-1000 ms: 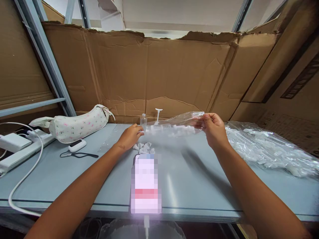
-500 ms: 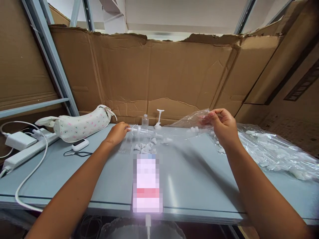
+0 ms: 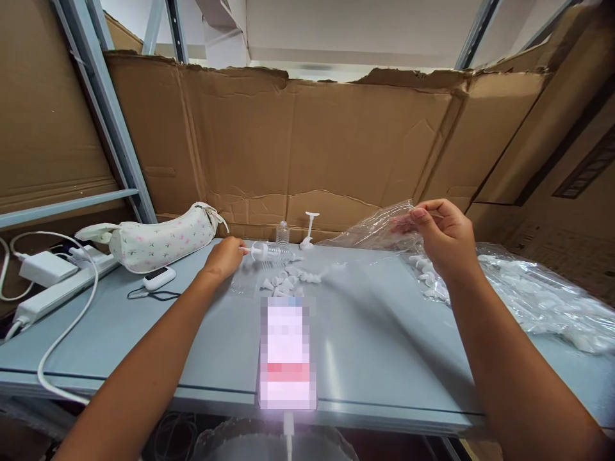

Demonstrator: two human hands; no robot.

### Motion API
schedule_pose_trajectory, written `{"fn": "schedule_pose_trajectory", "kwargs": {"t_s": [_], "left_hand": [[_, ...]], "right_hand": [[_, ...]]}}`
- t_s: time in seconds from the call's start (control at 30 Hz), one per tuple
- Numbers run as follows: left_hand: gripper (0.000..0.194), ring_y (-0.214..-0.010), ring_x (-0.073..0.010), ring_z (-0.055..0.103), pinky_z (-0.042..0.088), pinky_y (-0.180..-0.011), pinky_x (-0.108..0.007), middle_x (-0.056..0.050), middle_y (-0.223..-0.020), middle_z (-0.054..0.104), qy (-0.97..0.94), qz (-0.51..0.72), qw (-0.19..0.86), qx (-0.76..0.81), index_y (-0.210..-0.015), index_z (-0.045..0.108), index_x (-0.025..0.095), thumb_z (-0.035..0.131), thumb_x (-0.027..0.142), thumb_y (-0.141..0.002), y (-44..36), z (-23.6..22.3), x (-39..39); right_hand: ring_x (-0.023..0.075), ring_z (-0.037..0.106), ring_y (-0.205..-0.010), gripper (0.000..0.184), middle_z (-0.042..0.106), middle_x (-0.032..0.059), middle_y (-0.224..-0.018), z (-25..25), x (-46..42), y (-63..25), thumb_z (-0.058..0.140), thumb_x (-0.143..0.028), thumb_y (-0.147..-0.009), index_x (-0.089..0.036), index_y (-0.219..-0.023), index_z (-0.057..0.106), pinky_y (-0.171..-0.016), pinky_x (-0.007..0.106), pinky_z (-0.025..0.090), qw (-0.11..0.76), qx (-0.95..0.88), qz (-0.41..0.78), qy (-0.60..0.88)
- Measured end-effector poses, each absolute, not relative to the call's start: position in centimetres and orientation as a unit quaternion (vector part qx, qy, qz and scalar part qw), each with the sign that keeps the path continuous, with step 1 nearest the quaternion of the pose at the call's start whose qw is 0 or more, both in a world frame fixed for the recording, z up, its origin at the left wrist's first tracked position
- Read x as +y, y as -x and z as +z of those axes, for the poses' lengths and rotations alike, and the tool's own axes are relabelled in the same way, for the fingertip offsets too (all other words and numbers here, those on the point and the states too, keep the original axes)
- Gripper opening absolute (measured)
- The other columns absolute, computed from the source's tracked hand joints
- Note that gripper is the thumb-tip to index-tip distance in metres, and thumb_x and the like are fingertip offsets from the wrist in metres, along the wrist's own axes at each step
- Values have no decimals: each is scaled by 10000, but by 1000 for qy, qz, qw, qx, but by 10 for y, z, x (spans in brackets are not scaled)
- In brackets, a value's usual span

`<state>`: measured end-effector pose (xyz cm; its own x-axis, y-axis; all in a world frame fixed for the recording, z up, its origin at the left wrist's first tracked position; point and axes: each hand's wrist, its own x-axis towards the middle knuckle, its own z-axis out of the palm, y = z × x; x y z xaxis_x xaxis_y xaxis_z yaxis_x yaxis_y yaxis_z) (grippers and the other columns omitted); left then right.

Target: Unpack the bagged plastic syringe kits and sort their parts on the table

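Observation:
My left hand (image 3: 225,257) is closed at the back of the table, its fingertips at the thin white stem of a clear ribbed plastic cylinder (image 3: 277,253) lying on its side. Just in front is a pile of small white plastic pieces (image 3: 288,280), with clear film around it. My right hand (image 3: 444,238) pinches a clear plastic bag (image 3: 369,225) and holds it raised, its lower part sloping left toward the pile. Behind the cylinder stand a small clear bottle (image 3: 282,233) and a white T-shaped piece (image 3: 310,229) on a wide foot.
A phone (image 3: 288,352) with a blurred screen lies at the front, cable attached. Clear bags of white parts (image 3: 533,291) fill the right. On the left are a patterned pouch (image 3: 161,242), a small white device (image 3: 159,278) and a power strip (image 3: 62,288). Cardboard (image 3: 307,141) walls the back.
My right hand has moved slightly right and up with the bag. White pieces that were inside the bag now lie at the pile's right side. My left hand has barely moved.

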<state>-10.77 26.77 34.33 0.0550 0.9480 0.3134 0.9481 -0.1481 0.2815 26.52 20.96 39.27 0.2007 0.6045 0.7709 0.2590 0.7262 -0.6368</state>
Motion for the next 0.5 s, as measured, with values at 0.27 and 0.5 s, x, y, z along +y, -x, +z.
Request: {"fn": "schedule_pose_trajectory", "kwargs": {"t_s": [0.27,0.5], "left_hand": [[257,-947,-253,625,439,-740,-288,-98,-1013,701,747,-177,-5,-641,-925,698,202,477,309,-852,79,335,261],[238,-978,-245,618,439,-803,-290,-105,-1075,661,777,-176,-9,-605,-995,676,182,519,262,-836,53,322,264]], "right_hand": [[139,623,-511,365,655,-10,-590,404,203,-259,710,-506,-704,-197,-762,525,-507,261,491,696,-632,70,333],[126,597,-462,347,633,-20,-586,397,209,-277,707,-473,-708,-185,-773,525,-471,254,479,776,-536,38,329]]}}
